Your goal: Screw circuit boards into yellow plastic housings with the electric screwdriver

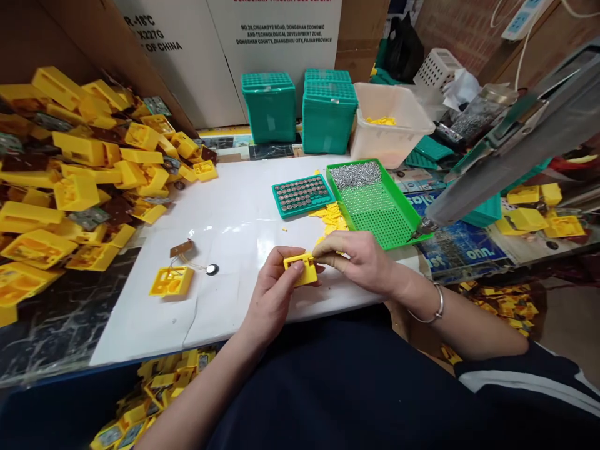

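My left hand (272, 294) is closed around a small yellow plastic housing (308, 275), its thumb pressed on the near face. At the housing's upper right corner, the fingers of my right hand (363, 259) are pinched together. Whatever lies between those fingertips is too small to make out. Just beyond my hands is a heap of small yellow plastic pieces (332, 217). To the left on the white board, an open yellow housing (172, 282) lies with wires running to a brown circuit board (181, 249) and a round black-and-white part (212, 269).
A teal tray of button cells (304, 195) sits beside a green tray (382, 215) with small metal parts. Yellow housings (77, 150) are piled at left. Teal boxes (269, 107) and a translucent bin (389, 128) stand behind. A grey metal arm (497, 137) slants in from the right.
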A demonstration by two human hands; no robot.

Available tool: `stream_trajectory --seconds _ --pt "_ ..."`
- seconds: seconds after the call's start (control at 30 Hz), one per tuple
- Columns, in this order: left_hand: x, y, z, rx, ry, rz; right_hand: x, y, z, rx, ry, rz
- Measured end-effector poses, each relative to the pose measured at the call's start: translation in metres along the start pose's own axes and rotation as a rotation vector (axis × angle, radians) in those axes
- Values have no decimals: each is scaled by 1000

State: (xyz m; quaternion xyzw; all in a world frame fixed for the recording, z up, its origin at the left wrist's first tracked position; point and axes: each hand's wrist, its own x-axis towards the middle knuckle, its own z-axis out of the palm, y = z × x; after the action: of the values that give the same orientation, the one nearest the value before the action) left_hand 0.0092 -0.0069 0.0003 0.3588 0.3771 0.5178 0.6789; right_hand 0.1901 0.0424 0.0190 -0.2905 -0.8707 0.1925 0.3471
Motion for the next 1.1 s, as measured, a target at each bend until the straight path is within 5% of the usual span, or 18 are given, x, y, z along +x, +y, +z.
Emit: stream_trajectory --seconds 0.13,0.3,0.6,0.67,0.87,1.1 --pt "2 4 0 -14 11 28 0 -1 0 129 145 138" --pt "3 6 2 -40 13 5 -4 1 3 63 136 4" --pt "8 6 -4 -65 -59 -169 -6 11 -4 -504 -32 -611" --pt "9 5 -4 -69 -60 -194 -5 10 -5 -459 -52 -506" --pt "5 -5 1 58 -98 -73 -4 -8 -3 129 51 204" --pt "0 -8 5 379 -138 108 -2 -17 -1 189 -64 410"
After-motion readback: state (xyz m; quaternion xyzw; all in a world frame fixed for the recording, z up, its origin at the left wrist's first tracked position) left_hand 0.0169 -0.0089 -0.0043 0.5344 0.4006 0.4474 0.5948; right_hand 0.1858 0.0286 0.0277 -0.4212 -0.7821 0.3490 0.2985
